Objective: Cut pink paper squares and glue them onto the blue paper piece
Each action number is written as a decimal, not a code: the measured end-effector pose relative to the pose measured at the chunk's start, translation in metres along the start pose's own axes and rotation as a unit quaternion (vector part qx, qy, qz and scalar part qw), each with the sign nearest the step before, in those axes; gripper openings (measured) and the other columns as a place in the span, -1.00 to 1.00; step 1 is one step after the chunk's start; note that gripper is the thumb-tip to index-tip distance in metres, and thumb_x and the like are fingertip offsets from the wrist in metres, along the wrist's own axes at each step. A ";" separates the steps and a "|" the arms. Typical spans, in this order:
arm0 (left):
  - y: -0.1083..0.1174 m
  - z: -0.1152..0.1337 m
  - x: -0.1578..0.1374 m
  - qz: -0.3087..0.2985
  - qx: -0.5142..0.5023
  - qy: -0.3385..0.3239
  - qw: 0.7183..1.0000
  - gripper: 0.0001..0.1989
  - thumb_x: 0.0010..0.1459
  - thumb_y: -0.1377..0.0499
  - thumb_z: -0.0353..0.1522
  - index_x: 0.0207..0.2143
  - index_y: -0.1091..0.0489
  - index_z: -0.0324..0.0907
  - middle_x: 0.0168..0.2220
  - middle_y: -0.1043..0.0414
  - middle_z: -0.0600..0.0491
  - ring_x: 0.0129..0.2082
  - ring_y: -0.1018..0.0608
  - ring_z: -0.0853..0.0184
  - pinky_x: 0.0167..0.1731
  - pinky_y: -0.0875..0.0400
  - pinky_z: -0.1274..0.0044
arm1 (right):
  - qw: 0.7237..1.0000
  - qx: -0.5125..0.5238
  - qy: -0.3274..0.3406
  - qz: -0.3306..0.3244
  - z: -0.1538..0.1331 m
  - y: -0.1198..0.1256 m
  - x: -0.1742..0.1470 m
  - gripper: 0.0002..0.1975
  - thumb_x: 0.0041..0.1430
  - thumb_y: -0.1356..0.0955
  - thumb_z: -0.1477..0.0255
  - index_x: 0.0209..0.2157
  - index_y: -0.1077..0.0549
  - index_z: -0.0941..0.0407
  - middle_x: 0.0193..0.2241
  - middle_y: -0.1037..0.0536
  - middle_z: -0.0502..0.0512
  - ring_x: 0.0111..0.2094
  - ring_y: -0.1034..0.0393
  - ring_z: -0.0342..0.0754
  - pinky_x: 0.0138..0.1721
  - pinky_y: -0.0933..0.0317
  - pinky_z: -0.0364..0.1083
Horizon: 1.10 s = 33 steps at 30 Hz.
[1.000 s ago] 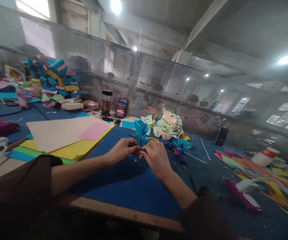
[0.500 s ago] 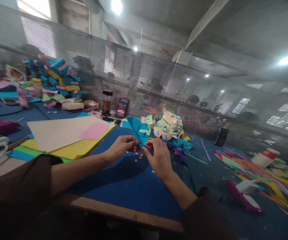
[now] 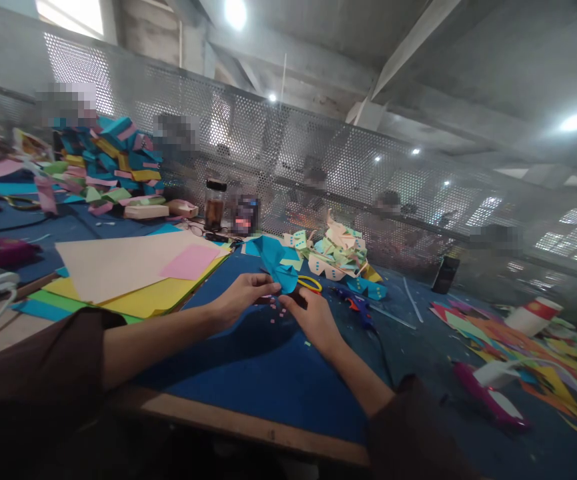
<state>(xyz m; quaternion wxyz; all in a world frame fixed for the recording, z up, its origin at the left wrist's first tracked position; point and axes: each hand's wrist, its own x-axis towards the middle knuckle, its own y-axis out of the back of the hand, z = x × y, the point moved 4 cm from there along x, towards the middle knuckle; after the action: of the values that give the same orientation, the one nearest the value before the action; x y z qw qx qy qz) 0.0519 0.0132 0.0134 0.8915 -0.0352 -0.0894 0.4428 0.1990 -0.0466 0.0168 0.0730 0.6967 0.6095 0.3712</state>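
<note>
Above the blue mat, my left hand [image 3: 245,299] pinches the lower left edge of a folded blue paper piece [image 3: 277,262] between thumb and fingers. At its lower right edge, my right hand [image 3: 317,319] also has thumb and fingers closed on the paper. The piece is creased and stands tilted up away from me. Just behind my right fingers lies a yellow looped handle [image 3: 310,284], apparently of scissors. Tiny pink paper squares [image 3: 273,313] are scattered on the mat below. My fingertips partly hide the paper's bottom.
Coloured paper sheets [image 3: 123,267] lie at left; a pile of folded paper pieces [image 3: 338,247] sits behind. A blue glue gun [image 3: 361,308] with a cord rests to the right. A dark jar [image 3: 214,205], a phone [image 3: 445,275] and a paper cup [image 3: 532,316] stand farther off.
My right hand has turned and its fingers have dropped lower, uncovering more of the paper's lower right part and the yellow handle. My left hand stays almost where it was.
</note>
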 end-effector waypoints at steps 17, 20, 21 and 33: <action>-0.005 0.001 -0.002 -0.008 0.003 -0.003 1.000 -0.74 0.04 -0.32 -0.22 -0.52 -0.48 -0.24 -0.49 -0.49 0.07 -0.40 -0.50 0.35 -0.17 -0.37 0.45 | 0.998 0.053 -0.022 -0.003 0.002 -0.001 0.002 -0.67 0.19 -0.37 0.18 -0.53 -0.47 0.12 -0.53 -0.58 -0.01 -0.48 -0.48 -0.08 -0.45 -0.29 -0.18; -0.004 0.001 -0.002 -0.006 0.005 -0.003 1.000 -0.74 0.04 -0.32 -0.22 -0.53 -0.47 -0.24 -0.50 -0.50 0.07 -0.41 -0.51 0.35 -0.18 -0.37 0.44 | 0.998 0.051 -0.026 -0.004 0.002 -0.001 0.001 -0.65 0.18 -0.38 0.17 -0.54 -0.45 0.12 -0.54 -0.57 -0.01 -0.48 -0.49 -0.08 -0.46 -0.28 -0.18; -0.004 0.000 -0.002 -0.007 0.006 -0.003 1.000 -0.74 0.04 -0.31 -0.22 -0.53 -0.47 -0.24 -0.50 -0.50 0.07 -0.42 -0.51 0.34 -0.17 -0.37 0.44 | 0.998 0.051 -0.026 -0.005 0.002 -0.002 0.001 -0.66 0.18 -0.38 0.17 -0.54 -0.45 0.12 -0.54 -0.57 -0.01 -0.48 -0.49 -0.08 -0.46 -0.28 -0.18; -0.003 -0.004 -0.001 -0.018 0.003 0.000 1.000 -0.75 0.05 -0.31 -0.23 -0.52 -0.49 -0.23 -0.48 -0.54 0.03 -0.40 -0.53 0.32 -0.19 -0.37 0.44 | 0.999 0.032 -0.031 -0.008 0.003 -0.001 0.002 -0.73 0.18 -0.38 0.28 -0.53 -0.47 0.12 -0.53 -0.59 -0.01 -0.46 -0.51 -0.07 -0.43 -0.28 -0.19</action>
<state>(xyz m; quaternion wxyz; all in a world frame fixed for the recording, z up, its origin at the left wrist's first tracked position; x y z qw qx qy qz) 0.0549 0.0106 0.0099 0.8996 -0.0311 -0.0884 0.4265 0.1998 -0.0434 0.0148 0.0726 0.7047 0.6242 0.3293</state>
